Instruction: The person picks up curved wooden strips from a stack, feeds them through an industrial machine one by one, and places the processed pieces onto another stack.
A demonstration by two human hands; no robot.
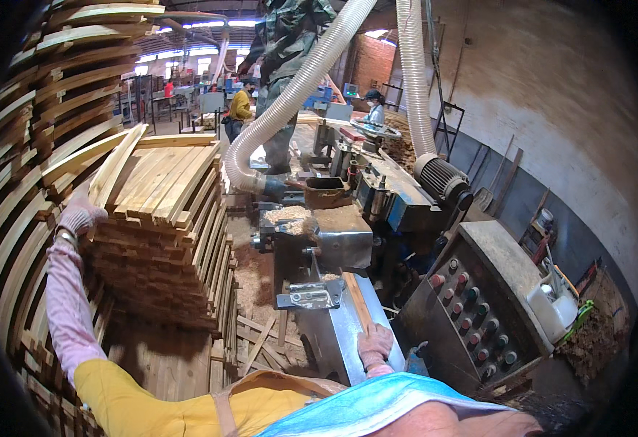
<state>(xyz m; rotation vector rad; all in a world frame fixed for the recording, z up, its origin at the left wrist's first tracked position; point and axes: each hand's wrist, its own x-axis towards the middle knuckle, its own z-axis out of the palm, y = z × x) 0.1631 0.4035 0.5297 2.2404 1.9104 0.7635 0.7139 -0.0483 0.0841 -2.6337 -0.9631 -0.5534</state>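
At the far left, my left hand (82, 210) is closed on the near end of a pale wooden slat (119, 166). That slat lies slanted over the top of a tall stack of wooden slats (162, 182). My right hand (375, 345) grips the near end of another wooden slat (359, 298), which lies flat along the smooth metal bed (339, 335) of a woodworking machine. The slat's far end runs up toward the machine's metal housing (344, 247). A metal guide block (310, 295) sits beside the slat, on its left.
Curved wooden pieces (13, 240) rise in high piles on the left. Right of the bed stands a control panel (472, 313) with several buttons. Ribbed hoses (304, 80), a motor (443, 178) and shavings (286, 215) are at the machine. A person (279, 95) stands beyond; offcuts (261, 342) litter the floor.
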